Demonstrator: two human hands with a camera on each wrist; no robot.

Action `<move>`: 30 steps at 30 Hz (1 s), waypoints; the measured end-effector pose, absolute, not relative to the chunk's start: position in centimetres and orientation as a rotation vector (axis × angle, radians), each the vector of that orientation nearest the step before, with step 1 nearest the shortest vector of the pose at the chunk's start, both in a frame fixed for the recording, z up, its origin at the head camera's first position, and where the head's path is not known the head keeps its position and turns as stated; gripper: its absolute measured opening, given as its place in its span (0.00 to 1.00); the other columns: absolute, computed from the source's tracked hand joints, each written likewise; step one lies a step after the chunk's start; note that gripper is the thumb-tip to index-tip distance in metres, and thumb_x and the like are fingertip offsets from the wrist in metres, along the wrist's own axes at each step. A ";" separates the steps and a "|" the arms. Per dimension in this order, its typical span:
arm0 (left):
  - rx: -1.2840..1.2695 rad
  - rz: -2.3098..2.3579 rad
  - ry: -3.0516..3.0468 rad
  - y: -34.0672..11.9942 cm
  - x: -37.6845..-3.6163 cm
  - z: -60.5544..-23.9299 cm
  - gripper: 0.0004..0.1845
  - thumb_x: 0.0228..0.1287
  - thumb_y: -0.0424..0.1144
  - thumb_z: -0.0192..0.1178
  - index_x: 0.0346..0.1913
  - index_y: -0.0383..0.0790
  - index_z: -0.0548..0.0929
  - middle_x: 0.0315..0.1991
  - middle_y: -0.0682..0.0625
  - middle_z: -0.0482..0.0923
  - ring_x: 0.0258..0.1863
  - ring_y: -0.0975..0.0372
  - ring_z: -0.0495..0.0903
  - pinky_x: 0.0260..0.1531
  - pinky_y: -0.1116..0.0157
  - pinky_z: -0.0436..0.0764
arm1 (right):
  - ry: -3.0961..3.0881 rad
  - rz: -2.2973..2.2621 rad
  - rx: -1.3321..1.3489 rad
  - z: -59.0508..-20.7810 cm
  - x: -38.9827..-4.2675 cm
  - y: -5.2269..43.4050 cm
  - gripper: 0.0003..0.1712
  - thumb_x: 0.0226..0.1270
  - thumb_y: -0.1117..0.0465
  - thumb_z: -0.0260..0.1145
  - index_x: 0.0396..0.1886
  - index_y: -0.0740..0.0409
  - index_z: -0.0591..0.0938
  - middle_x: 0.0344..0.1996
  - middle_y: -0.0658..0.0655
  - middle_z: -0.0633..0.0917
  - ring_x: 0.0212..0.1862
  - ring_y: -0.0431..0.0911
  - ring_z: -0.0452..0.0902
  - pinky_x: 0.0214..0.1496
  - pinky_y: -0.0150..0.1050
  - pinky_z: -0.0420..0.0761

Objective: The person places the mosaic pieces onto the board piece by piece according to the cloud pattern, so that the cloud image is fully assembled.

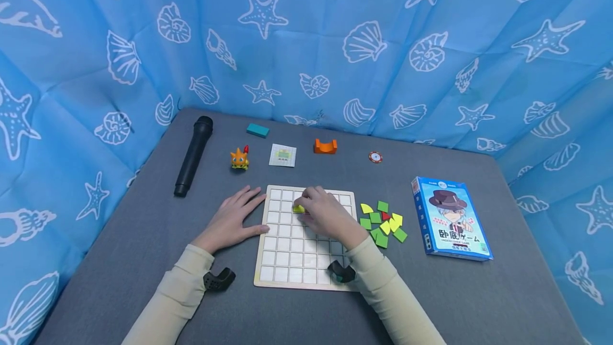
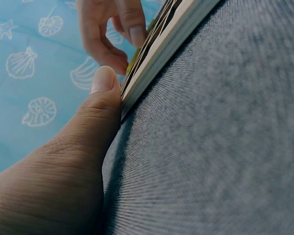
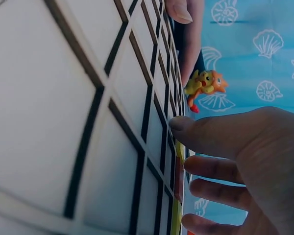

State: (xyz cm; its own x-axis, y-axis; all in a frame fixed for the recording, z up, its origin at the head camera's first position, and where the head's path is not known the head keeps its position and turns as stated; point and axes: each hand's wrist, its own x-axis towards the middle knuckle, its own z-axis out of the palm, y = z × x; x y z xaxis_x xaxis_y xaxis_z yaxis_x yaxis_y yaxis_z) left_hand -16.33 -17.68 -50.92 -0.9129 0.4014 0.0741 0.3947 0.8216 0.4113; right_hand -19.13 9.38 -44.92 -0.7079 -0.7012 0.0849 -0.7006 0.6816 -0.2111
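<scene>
From my head view, the right hand point(image 1: 325, 214) covers most of the yellow piece point(image 1: 299, 208) and several cells of the grid board point(image 1: 306, 276). Print on the small card point(image 1: 282, 155) and the chip point(image 1: 375, 157) is too small to read. Both forearms are cut off at the bottom edge.

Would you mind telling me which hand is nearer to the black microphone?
Left. The left hand rests flat at the grid board's left edge, just right of the microphone; the right hand is farther right, over the board, pinching a yellow piece.
</scene>
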 end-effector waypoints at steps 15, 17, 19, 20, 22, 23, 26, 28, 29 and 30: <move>0.654 0.659 2.978 -17.6 -16.3 -50.6 0.46 0.57 0.72 0.53 0.74 0.54 0.59 0.75 0.50 0.54 0.75 0.52 0.48 0.67 0.43 0.57 | 2.923 -0.310 -1.180 -45.1 -18.8 9.2 0.15 0.64 0.55 0.67 0.50 0.49 0.83 0.45 0.51 0.80 0.49 0.47 0.71 0.47 0.43 0.77; 0.657 0.652 2.979 -17.6 -16.3 -50.7 0.46 0.57 0.72 0.53 0.74 0.54 0.59 0.75 0.50 0.54 0.75 0.52 0.48 0.67 0.43 0.57 | 2.924 -0.313 -1.178 -45.1 -18.7 9.3 0.14 0.64 0.55 0.67 0.50 0.49 0.83 0.45 0.52 0.80 0.49 0.47 0.72 0.47 0.43 0.77; 0.660 0.651 2.981 -17.6 -16.4 -50.7 0.46 0.57 0.72 0.53 0.74 0.54 0.59 0.75 0.50 0.54 0.75 0.52 0.48 0.67 0.43 0.57 | 2.920 -0.339 -1.171 -45.0 -18.7 9.4 0.14 0.64 0.55 0.67 0.50 0.49 0.83 0.46 0.52 0.80 0.50 0.47 0.71 0.49 0.43 0.77; 0.664 0.650 2.982 -17.6 -16.4 -50.7 0.46 0.57 0.72 0.53 0.74 0.54 0.59 0.75 0.50 0.55 0.75 0.52 0.48 0.67 0.43 0.57 | 2.920 -0.366 -1.163 -45.0 -18.7 9.6 0.14 0.64 0.56 0.67 0.49 0.50 0.83 0.47 0.52 0.79 0.51 0.47 0.71 0.50 0.43 0.77; 0.675 0.655 2.983 -17.5 -16.5 -50.7 0.46 0.57 0.72 0.53 0.74 0.53 0.59 0.75 0.50 0.55 0.75 0.51 0.48 0.67 0.43 0.57 | 2.935 -0.437 -1.131 -44.6 -18.7 10.0 0.13 0.65 0.57 0.67 0.49 0.52 0.83 0.48 0.53 0.79 0.52 0.48 0.71 0.53 0.43 0.77; 0.677 0.656 2.982 -17.5 -16.5 -50.7 0.46 0.57 0.72 0.53 0.74 0.53 0.59 0.75 0.50 0.55 0.75 0.51 0.48 0.67 0.43 0.57 | 2.949 -0.472 -1.108 -44.4 -18.7 10.3 0.13 0.65 0.57 0.66 0.48 0.52 0.83 0.48 0.53 0.79 0.53 0.48 0.71 0.54 0.43 0.77; 0.668 0.665 2.974 -17.4 -16.4 -50.6 0.46 0.57 0.73 0.53 0.74 0.53 0.59 0.75 0.49 0.55 0.75 0.51 0.48 0.67 0.42 0.56 | 3.009 -0.551 -1.028 -43.7 -18.6 11.5 0.12 0.65 0.58 0.66 0.47 0.54 0.83 0.48 0.54 0.80 0.53 0.48 0.71 0.54 0.44 0.78; 0.657 0.664 2.973 -17.4 -16.4 -50.7 0.47 0.56 0.73 0.53 0.74 0.53 0.59 0.75 0.49 0.55 0.75 0.50 0.48 0.67 0.42 0.56 | 3.043 -0.560 -0.978 -43.2 -18.5 12.6 0.13 0.65 0.57 0.66 0.48 0.55 0.83 0.48 0.54 0.80 0.53 0.49 0.71 0.54 0.45 0.78; 0.651 0.661 2.974 -17.4 -16.4 -50.7 0.47 0.56 0.73 0.53 0.74 0.53 0.59 0.75 0.49 0.55 0.75 0.50 0.48 0.67 0.42 0.56 | 3.051 -0.560 -0.955 -43.1 -18.4 13.3 0.13 0.65 0.57 0.67 0.48 0.55 0.83 0.48 0.54 0.80 0.53 0.49 0.71 0.54 0.45 0.78; 0.654 0.655 2.977 -17.4 -16.4 -50.8 0.47 0.56 0.73 0.52 0.74 0.53 0.60 0.74 0.49 0.55 0.75 0.50 0.49 0.67 0.42 0.56 | 3.052 -0.572 -0.930 -42.9 -18.2 14.0 0.14 0.65 0.57 0.67 0.48 0.56 0.83 0.47 0.54 0.80 0.53 0.49 0.71 0.54 0.46 0.78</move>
